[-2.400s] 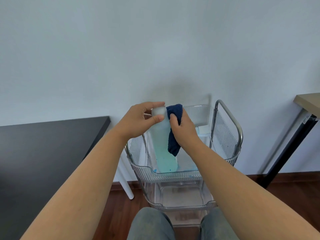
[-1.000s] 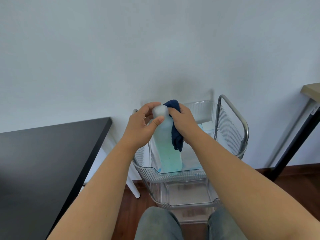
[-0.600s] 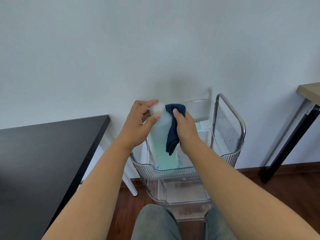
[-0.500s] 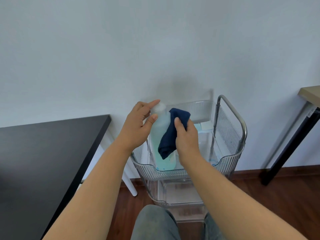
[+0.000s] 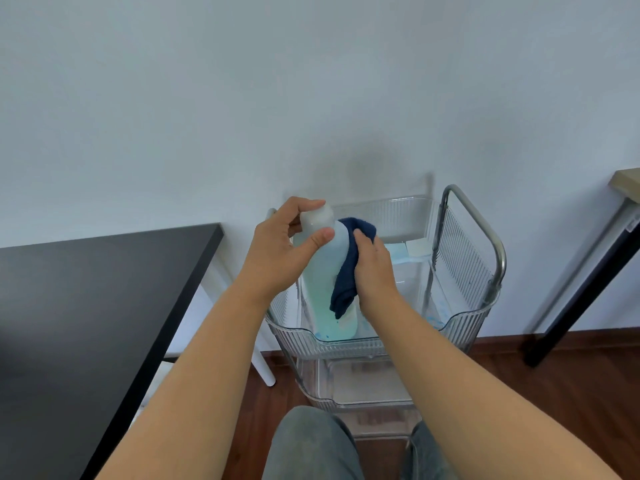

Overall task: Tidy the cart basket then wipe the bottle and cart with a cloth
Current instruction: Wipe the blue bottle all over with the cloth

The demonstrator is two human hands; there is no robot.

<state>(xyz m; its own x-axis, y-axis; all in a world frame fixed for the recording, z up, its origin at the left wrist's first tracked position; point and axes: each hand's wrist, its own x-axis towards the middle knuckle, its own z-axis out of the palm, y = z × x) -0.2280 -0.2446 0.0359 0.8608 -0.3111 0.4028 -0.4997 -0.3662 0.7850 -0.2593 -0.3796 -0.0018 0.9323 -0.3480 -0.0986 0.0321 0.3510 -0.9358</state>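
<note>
Head view: left hand (image 5: 277, 258) is clenched round the cap end of the translucent bottle (image 5: 325, 271), which stands tilted in the clear cart's top basket (image 5: 464, 317); right hand (image 5: 374, 271) grasps a dark blue cloth (image 5: 346, 271) pressed to its side. Judged smooth, part-filled, likely slippery: hold near the neck.

Bottle (image 5: 325, 289): right flank covered by cloth (image 5: 348, 271) under right hand (image 5: 375, 271); neck wrapped by left hand (image 5: 280, 251). Bottle base behind cart (image 5: 464, 327) rim, contact unclear. Flat items beyond right hand too small to identify. Tabletop (image 5: 86, 306) left of left hand cut by frame edge.
</note>
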